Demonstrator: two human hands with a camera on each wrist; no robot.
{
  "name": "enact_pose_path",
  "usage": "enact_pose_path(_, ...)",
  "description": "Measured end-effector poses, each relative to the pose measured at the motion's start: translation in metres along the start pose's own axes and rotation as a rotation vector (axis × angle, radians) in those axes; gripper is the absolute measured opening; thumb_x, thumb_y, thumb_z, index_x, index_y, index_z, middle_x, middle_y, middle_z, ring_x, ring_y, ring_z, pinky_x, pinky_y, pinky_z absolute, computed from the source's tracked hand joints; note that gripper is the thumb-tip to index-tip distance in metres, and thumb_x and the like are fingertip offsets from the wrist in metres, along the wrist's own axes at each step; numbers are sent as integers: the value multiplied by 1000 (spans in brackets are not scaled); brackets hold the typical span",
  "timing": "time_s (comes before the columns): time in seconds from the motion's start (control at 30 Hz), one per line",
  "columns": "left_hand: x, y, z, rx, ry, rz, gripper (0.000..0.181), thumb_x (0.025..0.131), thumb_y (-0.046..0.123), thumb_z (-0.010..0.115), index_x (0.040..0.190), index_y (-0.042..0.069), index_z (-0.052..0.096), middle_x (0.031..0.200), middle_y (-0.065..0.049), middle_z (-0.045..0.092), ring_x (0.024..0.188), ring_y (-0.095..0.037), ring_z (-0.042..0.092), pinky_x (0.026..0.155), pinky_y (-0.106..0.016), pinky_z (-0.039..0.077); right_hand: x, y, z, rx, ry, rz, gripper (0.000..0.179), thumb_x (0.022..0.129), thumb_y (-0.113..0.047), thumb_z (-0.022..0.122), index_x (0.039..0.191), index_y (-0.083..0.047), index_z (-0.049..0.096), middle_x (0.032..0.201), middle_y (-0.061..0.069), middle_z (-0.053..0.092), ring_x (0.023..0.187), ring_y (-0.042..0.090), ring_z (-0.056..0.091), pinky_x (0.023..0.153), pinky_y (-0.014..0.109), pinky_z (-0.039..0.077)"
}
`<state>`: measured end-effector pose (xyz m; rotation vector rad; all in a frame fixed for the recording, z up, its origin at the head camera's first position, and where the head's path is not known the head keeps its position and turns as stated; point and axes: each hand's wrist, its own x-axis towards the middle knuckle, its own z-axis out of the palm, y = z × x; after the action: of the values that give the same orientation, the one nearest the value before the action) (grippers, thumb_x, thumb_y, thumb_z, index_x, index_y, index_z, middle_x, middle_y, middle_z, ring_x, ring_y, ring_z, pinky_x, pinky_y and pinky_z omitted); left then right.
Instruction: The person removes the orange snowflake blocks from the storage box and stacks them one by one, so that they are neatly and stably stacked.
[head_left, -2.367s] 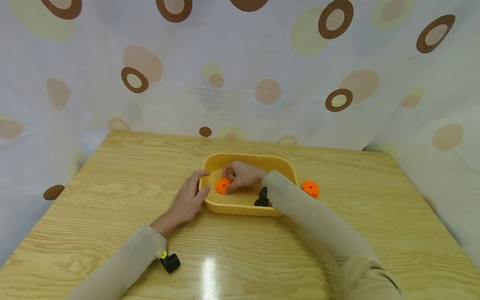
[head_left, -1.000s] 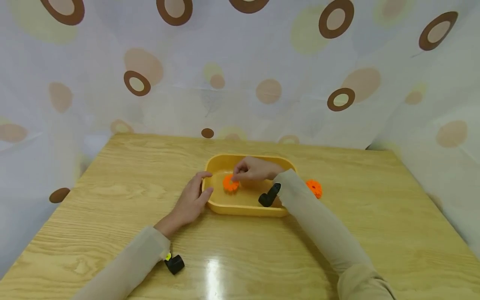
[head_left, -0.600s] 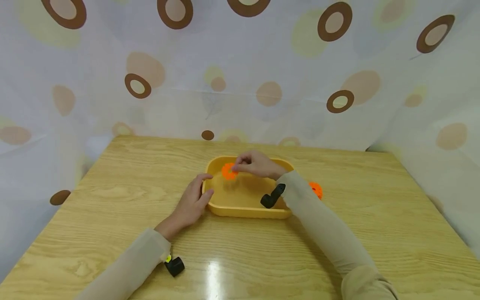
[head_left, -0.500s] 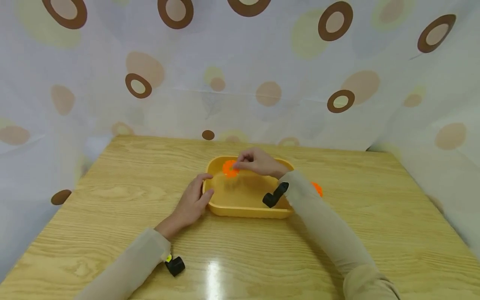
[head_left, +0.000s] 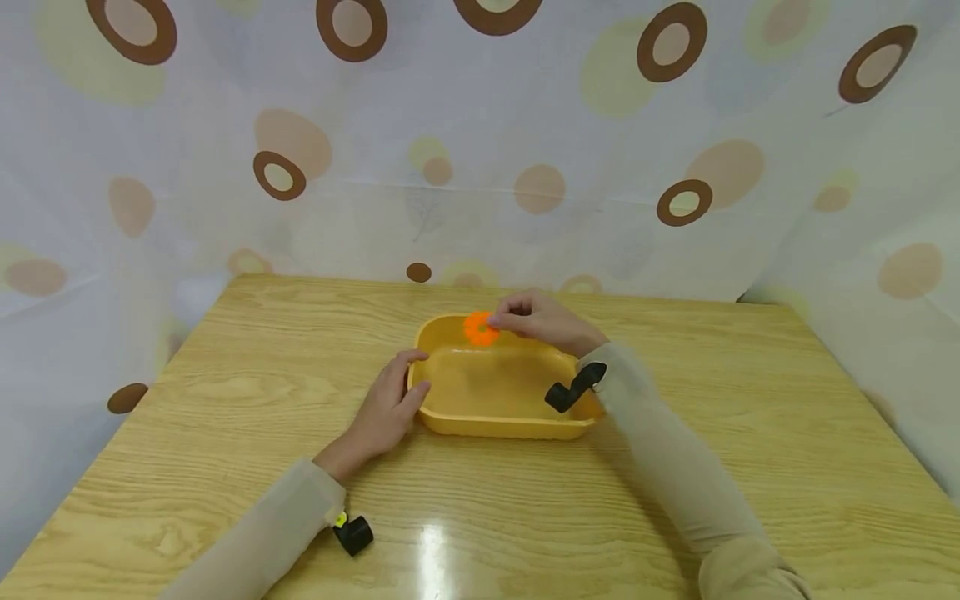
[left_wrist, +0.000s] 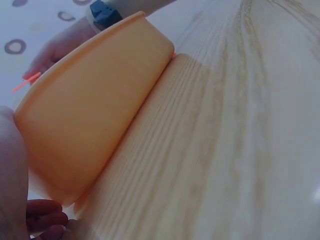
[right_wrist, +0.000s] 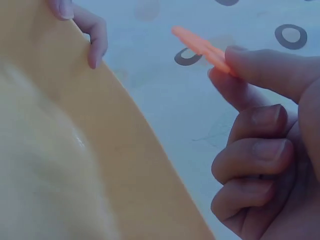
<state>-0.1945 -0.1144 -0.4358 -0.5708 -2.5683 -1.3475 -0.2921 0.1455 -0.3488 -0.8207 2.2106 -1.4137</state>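
Observation:
A yellow plastic tub [head_left: 502, 428] stands on the table, its inside bare where it shows. My left hand [head_left: 384, 410] grips the tub's left end, with fingertips hooked over the rim in the right wrist view. Between thumb and index finger, my right hand [head_left: 546, 322] pinches a thin orange flower-shaped disc [head_left: 476, 337] above the tub's far wall. The right wrist view shows this disc [right_wrist: 192, 41] edge-on, the other fingers curled into the palm. The second orange piece, right of the tub earlier, is hidden in the head view by the right sleeve.
The wood-grain table [head_left: 480, 508] extends on all sides of the tub. Behind it hangs a patterned cloth [head_left: 480, 125]. A black wrist camera [head_left: 570, 390] on the right sleeve hangs over the tub's right end; another camera [head_left: 354, 533] sits by the left sleeve.
My right hand has lifted the orange disc off the tub's floor and carried it up and slightly right, to the far rim. The left hand has stayed on the tub's left end.

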Motion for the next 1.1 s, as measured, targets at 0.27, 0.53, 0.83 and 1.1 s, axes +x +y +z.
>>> enact_pose_path(0.27,-1,-1,-2,-6,-5,-5,36,98,19,50,131,4,45,108,-17,52,96,-28,47,86,-42,39,-12,-4,-17,-70,28,43,23,96,-27,60,95,-7,73,61,-1,44,57,14,29,61,28,30)
enact_pose_path(0.53,0,-1,-2,0,-3,12,37,98,17,51,131,4,45,99,-13,51,90,-24,47,82,-39,38,-30,-3,-34,-195,63,23,21,96,-24,60,93,-8,74,68,4,57,60,17,37,66,29,34)
enact_pose_path(0.83,0,0,-1,-5,-11,10,36,98,18,50,131,3,45,100,-13,51,89,-24,46,81,-38,38,-60,9,-47,-227,162,25,23,97,-22,59,89,-4,70,73,13,55,64,15,37,68,30,34)
enact_pose_path(1.1,0,1,-1,-9,-2,26,36,97,17,50,130,2,46,93,-11,49,84,-22,44,78,-36,37,-83,26,-56,-200,246,58,25,98,-24,56,93,-2,67,67,-3,46,63,15,33,64,30,32)
